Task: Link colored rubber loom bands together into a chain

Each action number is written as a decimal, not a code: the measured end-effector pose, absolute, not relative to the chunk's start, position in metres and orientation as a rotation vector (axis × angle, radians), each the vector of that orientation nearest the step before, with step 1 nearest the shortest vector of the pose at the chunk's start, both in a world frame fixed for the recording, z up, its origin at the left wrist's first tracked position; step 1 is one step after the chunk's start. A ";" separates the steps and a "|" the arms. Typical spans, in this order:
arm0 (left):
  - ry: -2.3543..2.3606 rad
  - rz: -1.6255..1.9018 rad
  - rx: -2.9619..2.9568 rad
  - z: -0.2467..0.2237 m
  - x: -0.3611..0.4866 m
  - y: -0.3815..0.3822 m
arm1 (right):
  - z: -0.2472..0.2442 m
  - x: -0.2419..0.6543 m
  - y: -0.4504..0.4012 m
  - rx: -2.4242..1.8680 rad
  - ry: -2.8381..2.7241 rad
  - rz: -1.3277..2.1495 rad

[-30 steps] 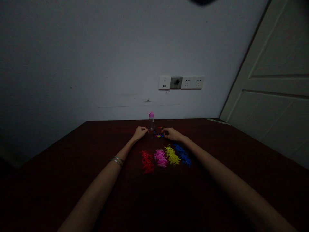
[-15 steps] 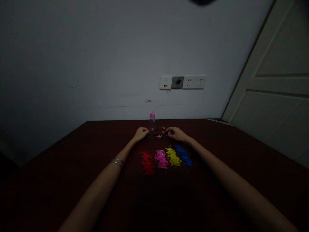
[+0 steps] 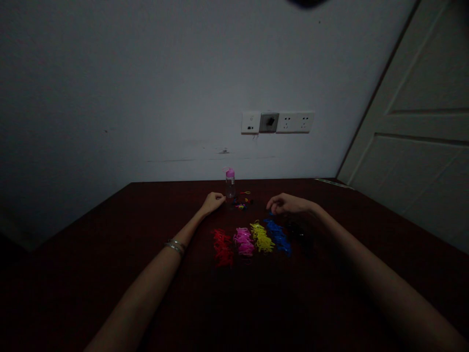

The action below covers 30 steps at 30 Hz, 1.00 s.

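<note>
My left hand (image 3: 214, 203) rests closed on the dark table, left of a clear bottle with a pink cap (image 3: 230, 184); whatever its fingers may hold is too small to make out. My right hand (image 3: 284, 203) is closed in a pinch, with a small blue band (image 3: 271, 213) at its fingertips, just above the blue pile (image 3: 278, 236). Left of that pile lie a yellow pile (image 3: 262, 237), a pink pile (image 3: 244, 241) and a red pile (image 3: 223, 248) of small bands. A small mixed-colour cluster (image 3: 241, 207) lies between my hands.
The dark red table (image 3: 176, 195) meets a grey wall (image 3: 164, 98) with sockets (image 3: 294, 122). A black pile (image 3: 299, 233) lies right of the blue one, near my right forearm. A white panelled door (image 3: 421, 146) stands at the right.
My right hand has moved right and slightly toward me, away from the small cluster, with blue at its fingertips. The black pile now shows beside the blue one. My left hand has stayed about still.
</note>
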<state>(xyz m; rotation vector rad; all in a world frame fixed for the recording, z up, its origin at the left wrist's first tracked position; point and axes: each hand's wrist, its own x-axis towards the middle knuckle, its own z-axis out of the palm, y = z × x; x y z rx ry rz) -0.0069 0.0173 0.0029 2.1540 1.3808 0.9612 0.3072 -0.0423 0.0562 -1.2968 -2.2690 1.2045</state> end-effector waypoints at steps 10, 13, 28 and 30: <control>1.351 0.966 2.183 0.002 -0.005 0.016 | 0.052 0.316 -0.040 -1.351 -2.151 1.206; 1.344 0.928 2.252 0.004 -0.002 0.015 | 0.048 0.327 -0.037 -1.392 -2.057 1.119; 1.402 0.582 2.446 0.029 0.045 -0.024 | 0.022 0.350 -0.027 -1.484 -1.912 1.049; 1.426 0.562 2.444 0.029 0.047 -0.025 | 0.021 0.351 -0.026 -1.480 -1.915 1.049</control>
